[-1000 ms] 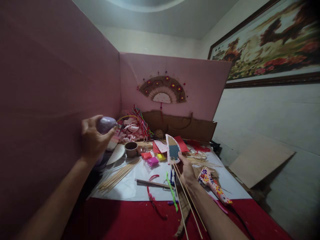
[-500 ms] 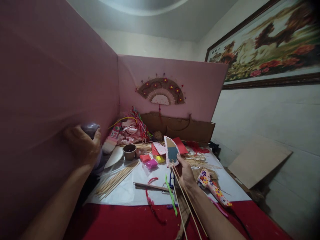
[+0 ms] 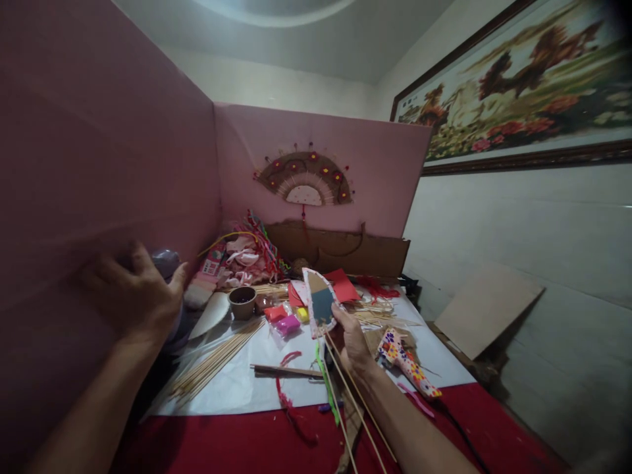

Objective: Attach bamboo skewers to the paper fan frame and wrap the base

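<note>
My right hand [image 3: 351, 339] pinches a small wedge-shaped cardboard piece [image 3: 322, 304], which has a white, speckled edging and a blue-grey patch. Thin wooden sticks [image 3: 356, 411] run from its lower end down toward me. At the left, my left hand [image 3: 135, 296] is open, fingers spread and thumb apart. Just behind it shows a shiny purple-grey object [image 3: 166, 261], partly hidden by the hand; its kind is unclear. Whether the fingers touch it I cannot tell. Below the cardboard piece lie a green strip [image 3: 326, 388] and dark sticks [image 3: 286, 372].
A flowered glue gun [image 3: 409, 362] with a cord lies at the right. Bundled wooden sticks [image 3: 217, 362], a brown cup [image 3: 241, 303] and bagged coloured clay [image 3: 286, 325] are on the left half. A decorated fan [image 3: 306, 178] hangs on the pink back panel [image 3: 385, 171].
My left hand has opened from around the purple-grey object and moved left and slightly down. The right hand still holds the cardboard piece; the whole view has shifted a little.
</note>
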`<state>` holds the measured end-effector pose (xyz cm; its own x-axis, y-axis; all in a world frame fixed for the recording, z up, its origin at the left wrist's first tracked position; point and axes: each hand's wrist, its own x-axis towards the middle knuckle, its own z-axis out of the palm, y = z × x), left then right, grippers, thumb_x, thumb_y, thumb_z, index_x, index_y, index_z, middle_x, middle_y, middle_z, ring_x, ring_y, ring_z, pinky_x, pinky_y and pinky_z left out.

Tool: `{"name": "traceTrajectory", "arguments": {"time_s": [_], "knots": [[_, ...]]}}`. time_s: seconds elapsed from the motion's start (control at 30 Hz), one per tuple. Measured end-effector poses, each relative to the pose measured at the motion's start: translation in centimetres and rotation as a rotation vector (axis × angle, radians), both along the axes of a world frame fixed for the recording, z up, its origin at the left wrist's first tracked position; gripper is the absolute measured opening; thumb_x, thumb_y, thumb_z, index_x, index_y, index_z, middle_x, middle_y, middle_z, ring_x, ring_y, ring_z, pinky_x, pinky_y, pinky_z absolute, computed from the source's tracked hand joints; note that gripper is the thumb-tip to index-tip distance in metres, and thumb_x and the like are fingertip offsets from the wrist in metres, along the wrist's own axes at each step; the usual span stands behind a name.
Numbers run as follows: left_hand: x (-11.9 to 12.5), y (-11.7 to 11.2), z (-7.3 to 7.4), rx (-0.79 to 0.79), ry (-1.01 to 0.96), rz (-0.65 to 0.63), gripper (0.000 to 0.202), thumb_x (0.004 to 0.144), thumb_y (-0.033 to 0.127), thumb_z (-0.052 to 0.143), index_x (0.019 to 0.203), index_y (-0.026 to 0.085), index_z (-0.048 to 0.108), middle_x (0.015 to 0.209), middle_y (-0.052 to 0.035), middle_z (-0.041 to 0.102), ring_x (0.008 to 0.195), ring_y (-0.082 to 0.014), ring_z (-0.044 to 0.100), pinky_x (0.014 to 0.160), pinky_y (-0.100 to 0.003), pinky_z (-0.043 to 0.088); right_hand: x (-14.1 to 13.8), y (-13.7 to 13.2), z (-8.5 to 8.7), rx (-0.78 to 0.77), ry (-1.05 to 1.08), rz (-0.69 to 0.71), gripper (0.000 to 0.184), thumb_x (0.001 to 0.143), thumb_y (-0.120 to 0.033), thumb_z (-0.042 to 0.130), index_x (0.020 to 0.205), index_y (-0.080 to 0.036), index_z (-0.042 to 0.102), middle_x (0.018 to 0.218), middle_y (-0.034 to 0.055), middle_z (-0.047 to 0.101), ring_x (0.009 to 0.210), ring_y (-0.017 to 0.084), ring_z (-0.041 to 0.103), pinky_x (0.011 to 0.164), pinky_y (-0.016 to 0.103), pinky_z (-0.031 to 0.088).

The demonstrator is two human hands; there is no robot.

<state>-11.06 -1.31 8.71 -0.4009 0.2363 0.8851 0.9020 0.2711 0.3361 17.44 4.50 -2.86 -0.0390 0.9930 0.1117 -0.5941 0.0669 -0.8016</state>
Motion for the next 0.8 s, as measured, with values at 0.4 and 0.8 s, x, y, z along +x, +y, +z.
{"name": "traceTrajectory", "arguments": {"time_s": [0.4,0.8], "knots": [[12.8,2.9,-6.8,-0.656,-1.522,-1.594,0.034,0.07,0.044,0.066,0.086,0.014,0.061,0.079,-0.0082,0.064,0.063,-0.0148,0.061,0.059,-0.028,0.05,0.2,-0.4,0.5,0.084,-0.165,0.003,0.037,0.071,-0.048,0.065,0.057,-0.018,0.048,0.041,-0.008,0.04,0.034,0.005,0.03,0.034,0.017,0.023],[13.5,1.4,-9.2,-0.59,-1.595,-1.71,0.022,0.063,0.021,0.074,0.081,0.011,0.067,0.068,-0.0051,0.066,0.054,-0.0129,0.059,0.053,-0.025,0.05,0.0,-1.2,0.9,0.189,-0.366,0.171,0.042,0.076,-0.055,0.055,0.061,-0.016,0.054,0.045,-0.0067,0.042,0.035,0.004,0.03,0.033,0.017,0.021]]}}
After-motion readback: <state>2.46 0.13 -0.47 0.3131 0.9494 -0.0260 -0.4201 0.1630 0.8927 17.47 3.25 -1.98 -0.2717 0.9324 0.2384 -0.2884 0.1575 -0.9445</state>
